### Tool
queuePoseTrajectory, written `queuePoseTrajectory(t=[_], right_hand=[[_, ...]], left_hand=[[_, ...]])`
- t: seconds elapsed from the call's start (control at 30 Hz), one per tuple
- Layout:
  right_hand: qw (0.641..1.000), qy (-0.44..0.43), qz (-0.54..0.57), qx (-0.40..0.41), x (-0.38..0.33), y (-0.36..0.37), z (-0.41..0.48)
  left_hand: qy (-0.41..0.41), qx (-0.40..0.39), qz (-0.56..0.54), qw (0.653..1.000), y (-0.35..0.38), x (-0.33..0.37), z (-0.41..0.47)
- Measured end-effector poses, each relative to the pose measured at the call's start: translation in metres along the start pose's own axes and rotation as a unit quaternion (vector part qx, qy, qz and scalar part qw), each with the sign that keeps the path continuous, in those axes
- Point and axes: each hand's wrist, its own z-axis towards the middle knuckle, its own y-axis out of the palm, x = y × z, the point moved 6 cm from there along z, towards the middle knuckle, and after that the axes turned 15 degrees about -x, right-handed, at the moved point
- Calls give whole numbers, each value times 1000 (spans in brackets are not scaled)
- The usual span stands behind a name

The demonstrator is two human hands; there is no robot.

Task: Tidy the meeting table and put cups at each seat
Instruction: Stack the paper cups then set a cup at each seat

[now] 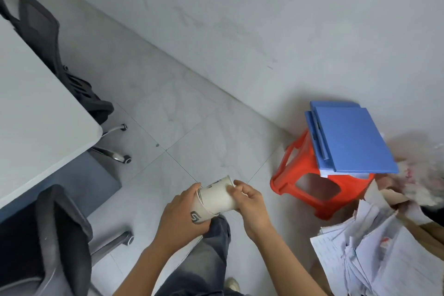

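Note:
A short stack of nested white paper cups (216, 197) lies sideways between my hands, low in the middle of the head view, above the floor. My left hand (182, 214) grips the lower cup, which bears a dark logo. My right hand (252, 204) pinches the upper cup near its bottom end. The white meeting table (36, 108) fills the left side, with nothing on the part I can see.
Two black office chairs (60, 235) stand at the table's edge on the left. At right, a red plastic stool (310, 190) carries blue folders (350, 139). A cardboard box (394, 255) of loose papers sits at lower right. Pale tiled floor lies between.

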Motion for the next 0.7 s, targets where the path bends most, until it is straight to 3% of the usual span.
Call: queuePoseTrajectory(t=[0.13, 0.33, 0.53, 0.7], right_hand=[[1000, 22, -10, 1, -24, -6, 40], [996, -1, -39, 79, -83, -43, 107], [995, -3, -55, 85, -116, -31, 187], [993, 25, -103, 42, -124, -7, 246]], left_hand=[[1, -2, -34, 999, -17, -8, 44], [0, 16, -70, 997, -69, -14, 135], [-13, 142, -149, 978, -153, -25, 184], [-98, 250, -291, 918, -178, -73, 165]])
